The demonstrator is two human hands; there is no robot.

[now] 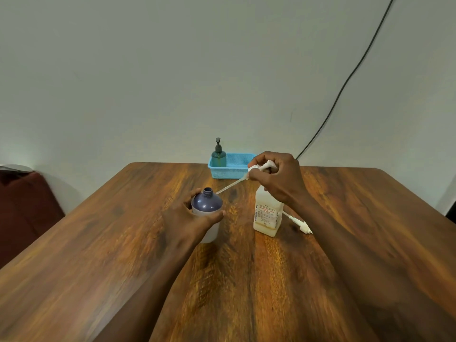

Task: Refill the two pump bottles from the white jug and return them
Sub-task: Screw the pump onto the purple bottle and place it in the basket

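Observation:
My left hand grips an open purple-topped pump bottle that stands upright on the wooden table; its neck has no pump. My right hand holds a white pump head in the air, and its long dip tube slants down-left toward the bottle's neck. The white jug with a printed label stands just below my right hand. A second white pump lies on the table to the right of the jug, partly behind my forearm. A teal pump bottle stands in the blue basket.
The blue basket sits at the table's far edge against the wall. A black cable runs down the wall at the right. A dark red seat is off the table's left side.

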